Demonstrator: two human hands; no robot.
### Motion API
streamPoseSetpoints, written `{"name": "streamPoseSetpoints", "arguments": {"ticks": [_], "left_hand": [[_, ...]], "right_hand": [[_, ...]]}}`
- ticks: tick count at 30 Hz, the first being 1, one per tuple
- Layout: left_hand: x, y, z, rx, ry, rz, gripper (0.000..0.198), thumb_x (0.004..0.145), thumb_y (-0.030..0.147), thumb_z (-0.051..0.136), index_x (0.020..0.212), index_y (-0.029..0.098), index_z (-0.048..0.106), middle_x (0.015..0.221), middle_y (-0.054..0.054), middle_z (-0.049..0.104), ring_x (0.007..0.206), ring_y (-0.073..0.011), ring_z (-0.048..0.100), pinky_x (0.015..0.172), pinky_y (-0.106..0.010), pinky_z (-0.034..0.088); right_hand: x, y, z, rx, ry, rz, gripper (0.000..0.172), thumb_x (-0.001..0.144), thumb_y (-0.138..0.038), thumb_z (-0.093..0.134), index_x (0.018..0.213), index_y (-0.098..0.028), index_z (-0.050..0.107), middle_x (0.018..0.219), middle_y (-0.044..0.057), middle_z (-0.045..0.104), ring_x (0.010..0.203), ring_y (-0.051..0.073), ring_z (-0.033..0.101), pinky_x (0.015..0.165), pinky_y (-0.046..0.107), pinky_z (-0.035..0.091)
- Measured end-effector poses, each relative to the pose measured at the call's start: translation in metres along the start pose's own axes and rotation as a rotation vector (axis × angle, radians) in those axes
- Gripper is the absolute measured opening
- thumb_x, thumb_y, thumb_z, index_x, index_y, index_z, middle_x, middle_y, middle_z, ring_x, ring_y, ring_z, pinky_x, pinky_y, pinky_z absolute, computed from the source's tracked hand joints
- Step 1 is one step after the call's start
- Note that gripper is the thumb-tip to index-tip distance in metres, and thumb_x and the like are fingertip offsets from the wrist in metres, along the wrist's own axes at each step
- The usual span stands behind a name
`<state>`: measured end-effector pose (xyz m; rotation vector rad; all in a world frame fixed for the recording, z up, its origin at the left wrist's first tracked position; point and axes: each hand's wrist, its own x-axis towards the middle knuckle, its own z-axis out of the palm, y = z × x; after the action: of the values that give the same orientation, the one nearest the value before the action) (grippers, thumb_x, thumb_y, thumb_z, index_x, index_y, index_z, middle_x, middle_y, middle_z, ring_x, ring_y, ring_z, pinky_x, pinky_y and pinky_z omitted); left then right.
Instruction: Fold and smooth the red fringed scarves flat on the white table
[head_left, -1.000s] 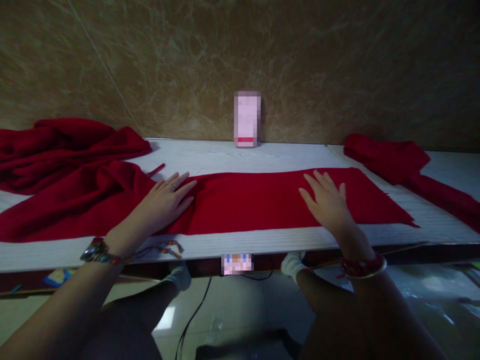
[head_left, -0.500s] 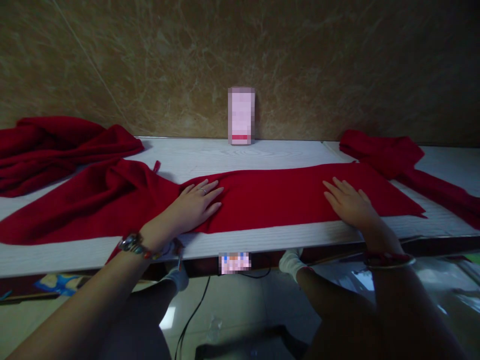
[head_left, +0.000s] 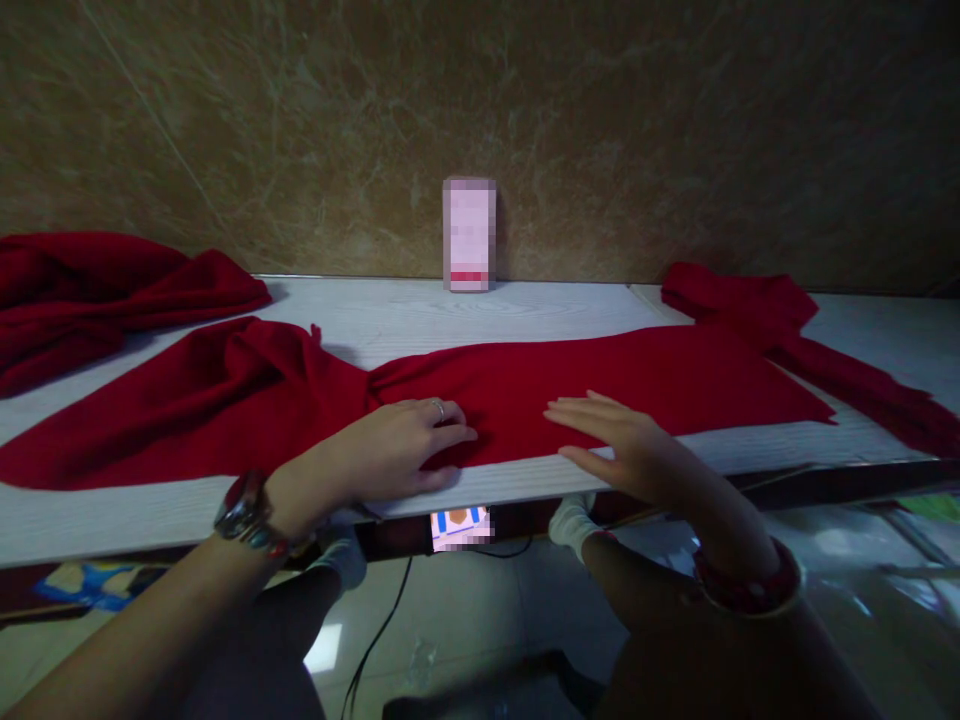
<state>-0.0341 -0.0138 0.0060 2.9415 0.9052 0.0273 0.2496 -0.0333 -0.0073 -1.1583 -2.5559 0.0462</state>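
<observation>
- Red cloth (head_left: 510, 400): probably light, soft (likely creases easily); best held by near edge.
- Left hand (head_left: 405, 445): loosely curled, grip unclear.
- Right hand (head_left: 626, 450): fingers extended, gripping nothing.

We've brought our right hand (head_left: 630, 450) inward along the red cloth (head_left: 570, 375). Our left hand (head_left: 405, 447), flatter before, now bends.

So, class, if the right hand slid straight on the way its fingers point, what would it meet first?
The right hand would probably meet the left hand, across a stretch of red cloth, though depth is unclear and it might pass above.
</observation>
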Motion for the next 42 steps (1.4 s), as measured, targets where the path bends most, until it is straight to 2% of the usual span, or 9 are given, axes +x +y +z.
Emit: {"name": "streamPoseSetpoints", "arguments": {"ticks": [5, 10, 13, 17, 20, 23, 27, 36, 42], "left_hand": [[0.001, -0.005, 0.002, -0.028, 0.028, -0.059, 0.051, 0.079, 0.007, 0.046, 0.128, 0.022, 0.052, 0.12, -0.008, 0.062, 0.102, -0.0175, 0.061, 0.083, -0.027, 0.051], [0.002, -0.023, 0.006, -0.287, 0.143, -0.105, 0.062, 0.072, 0.001, 0.041, 0.132, 0.02, 0.046, 0.116, -0.005, 0.065, 0.1, -0.0132, 0.061, 0.085, -0.026, 0.049], [0.003, -0.031, 0.008, -0.404, 0.179, -0.12, 0.063, 0.072, 0.003, 0.042, 0.132, 0.019, 0.044, 0.112, -0.004, 0.066, 0.095, -0.0122, 0.062, 0.082, -0.025, 0.049], [0.004, -0.03, 0.006, -0.454, 0.177, -0.124, 0.056, 0.076, 0.006, 0.041, 0.131, 0.016, 0.045, 0.111, -0.007, 0.065, 0.094, -0.0124, 0.062, 0.081, -0.026, 0.049], [0.005, -0.022, 0.004, -0.424, 0.157, -0.112, 0.046, 0.084, 0.021, 0.048, 0.13, 0.016, 0.047, 0.115, -0.009, 0.062, 0.094, -0.0142, 0.061, 0.08, -0.026, 0.05], [0.006, -0.014, 0.003, -0.256, 0.133, -0.119, 0.05, 0.081, 0.036, 0.059, 0.128, 0.02, 0.051, 0.12, -0.01, 0.058, 0.098, -0.0185, 0.06, 0.08, -0.028, 0.05], [0.009, -0.008, 0.006, -0.104, 0.136, -0.119, 0.041, 0.085, 0.028, 0.053, 0.126, 0.022, 0.054, 0.113, -0.008, 0.061, 0.093, -0.0179, 0.061, 0.076, -0.028, 0.049], [0.015, -0.013, 0.004, -0.279, 0.184, -0.237, 0.031, 0.086, 0.023, 0.05, 0.114, 0.016, 0.061, 0.089, -0.005, 0.071, 0.071, -0.013, 0.063, 0.066, -0.024, 0.048], [0.015, -0.012, 0.006, -0.245, 0.174, -0.271, 0.021, 0.086, 0.022, 0.047, 0.098, 0.016, 0.063, 0.084, -0.003, 0.07, 0.068, -0.0128, 0.062, 0.063, -0.024, 0.046]], "right_hand": [[0.016, -0.025, 0.013, 0.017, -0.098, -0.06, 0.042, 0.08, -0.008, 0.046, 0.118, -0.015, 0.062, 0.12, 0.008, 0.066, 0.113, 0.018, 0.059, 0.104, 0.04, 0.042], [0.018, -0.017, 0.023, 0.051, -0.049, 0.044, 0.057, 0.075, 0.0, 0.039, 0.126, -0.019, 0.056, 0.122, 0.005, 0.064, 0.11, 0.015, 0.06, 0.098, 0.035, 0.047], [0.02, -0.014, 0.026, 0.085, 0.043, 0.107, 0.053, 0.078, -0.003, 0.042, 0.126, -0.021, 0.055, 0.121, 0.006, 0.065, 0.107, 0.017, 0.061, 0.093, 0.035, 0.049], [0.028, -0.011, 0.023, 0.163, 0.124, 0.169, 0.026, 0.08, -0.01, 0.054, 0.101, -0.019, 0.066, 0.098, 0.005, 0.071, 0.09, 0.017, 0.066, 0.081, 0.031, 0.052], [0.033, -0.01, 0.019, 0.22, 0.118, 0.239, 0.015, 0.078, -0.01, 0.059, 0.087, -0.02, 0.067, 0.086, 0.002, 0.073, 0.079, 0.015, 0.066, 0.074, 0.028, 0.05], [0.036, -0.01, 0.014, 0.258, 0.088, 0.28, 0.015, 0.077, -0.009, 0.06, 0.083, -0.02, 0.067, 0.081, 0.001, 0.073, 0.075, 0.014, 0.066, 0.071, 0.026, 0.049], [0.037, -0.012, 0.01, 0.262, 0.039, 0.288, 0.016, 0.077, -0.007, 0.059, 0.082, -0.019, 0.068, 0.079, 0.001, 0.074, 0.073, 0.014, 0.066, 0.068, 0.024, 0.047], [0.035, -0.007, 0.012, 0.286, 0.012, 0.249, 0.015, 0.079, -0.011, 0.059, 0.087, -0.019, 0.068, 0.083, 0.002, 0.071, 0.077, 0.015, 0.064, 0.072, 0.027, 0.046], [0.039, -0.019, 0.017, 0.238, 0.035, 0.182, 0.029, 0.076, -0.015, 0.066, 0.105, -0.019, 0.065, 0.096, 0.005, 0.065, 0.084, 0.017, 0.06, 0.077, 0.03, 0.046]]}}
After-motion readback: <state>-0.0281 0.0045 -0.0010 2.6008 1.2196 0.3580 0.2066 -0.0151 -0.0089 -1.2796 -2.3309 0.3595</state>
